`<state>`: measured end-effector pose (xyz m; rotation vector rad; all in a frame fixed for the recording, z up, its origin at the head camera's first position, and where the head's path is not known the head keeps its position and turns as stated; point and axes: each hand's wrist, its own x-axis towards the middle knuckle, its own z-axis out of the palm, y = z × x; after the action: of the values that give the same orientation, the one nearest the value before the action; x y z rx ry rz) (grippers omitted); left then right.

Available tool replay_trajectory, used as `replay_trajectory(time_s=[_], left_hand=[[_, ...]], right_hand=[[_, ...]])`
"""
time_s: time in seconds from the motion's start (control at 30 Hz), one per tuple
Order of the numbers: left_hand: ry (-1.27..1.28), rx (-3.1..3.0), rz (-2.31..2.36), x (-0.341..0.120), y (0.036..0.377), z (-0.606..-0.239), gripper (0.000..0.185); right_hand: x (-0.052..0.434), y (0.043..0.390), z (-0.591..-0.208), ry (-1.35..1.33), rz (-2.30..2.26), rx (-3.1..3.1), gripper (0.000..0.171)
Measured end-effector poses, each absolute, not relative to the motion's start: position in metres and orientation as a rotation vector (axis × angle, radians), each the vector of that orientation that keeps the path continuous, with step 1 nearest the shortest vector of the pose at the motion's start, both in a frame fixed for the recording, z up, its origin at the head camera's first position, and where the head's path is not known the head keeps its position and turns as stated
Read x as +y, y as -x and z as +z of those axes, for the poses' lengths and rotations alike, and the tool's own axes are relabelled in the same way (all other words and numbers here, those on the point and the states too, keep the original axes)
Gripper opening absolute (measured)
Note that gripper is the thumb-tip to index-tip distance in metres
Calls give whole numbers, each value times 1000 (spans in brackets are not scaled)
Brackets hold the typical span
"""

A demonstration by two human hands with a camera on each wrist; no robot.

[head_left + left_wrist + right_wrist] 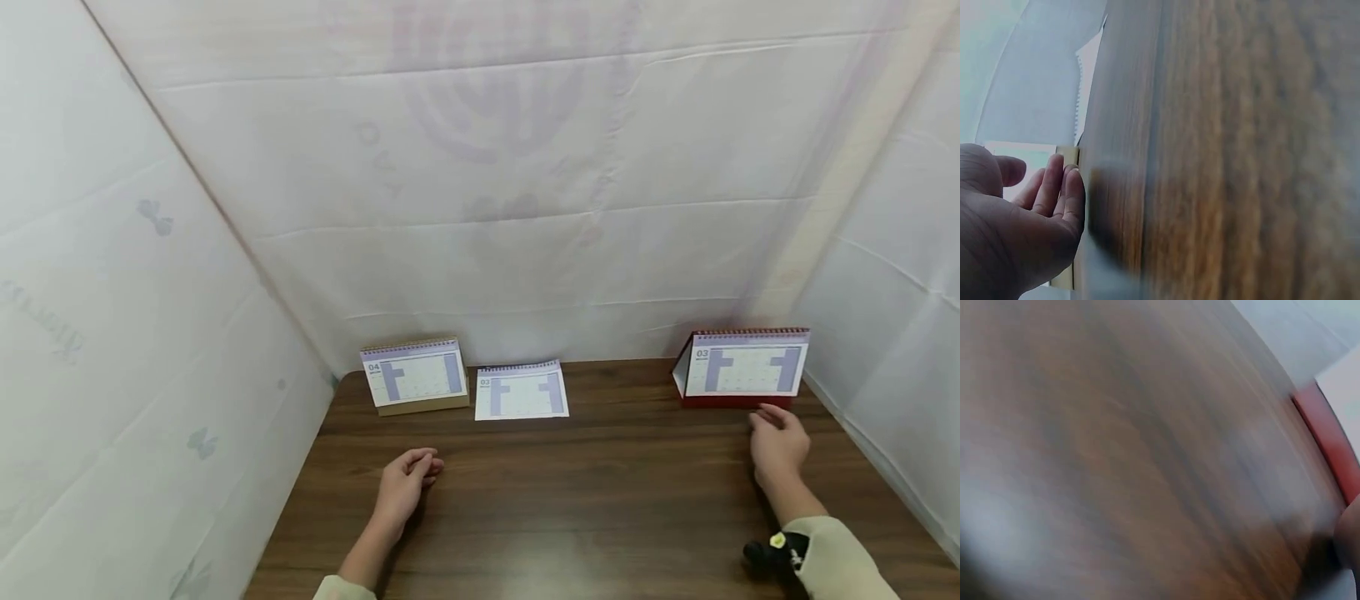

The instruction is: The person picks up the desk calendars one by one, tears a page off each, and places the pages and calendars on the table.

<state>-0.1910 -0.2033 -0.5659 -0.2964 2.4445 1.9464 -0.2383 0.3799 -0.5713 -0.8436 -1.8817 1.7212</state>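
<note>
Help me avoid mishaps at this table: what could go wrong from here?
The right hand is right by the base of the red calendar, so a careless move might shift or tip it. The middle calendar sits close beside the tan calendar, so moving one could nudge the other. The middle calendar and the red calendar both show 03, so they might be mixed up.

A red-based calendar (748, 367) stands right, a tan-based calendar (414, 372) left.

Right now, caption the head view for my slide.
A left hand and right hand before three calendars on a wooden table.
</note>
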Motion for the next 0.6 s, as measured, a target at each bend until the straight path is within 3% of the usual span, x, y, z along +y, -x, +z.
replay_trajectory(time_s=[0.2, 0.3, 0.43, 0.6], left_hand=[[310, 2450, 1949, -203, 185, -560, 31], [304, 2444, 1967, -203, 183, -559, 32], [284, 2427, 1986, -202, 182, -560, 32], [303, 2392, 1998, -200, 181, -560, 33]], right_hand=[[421, 251, -559, 1028, 1882, -1767, 60], [436, 258, -553, 1038, 1916, -1762, 69], [447, 267, -550, 1040, 1969, -1728, 67], [449, 273, -553, 1048, 1766, -1966, 39]])
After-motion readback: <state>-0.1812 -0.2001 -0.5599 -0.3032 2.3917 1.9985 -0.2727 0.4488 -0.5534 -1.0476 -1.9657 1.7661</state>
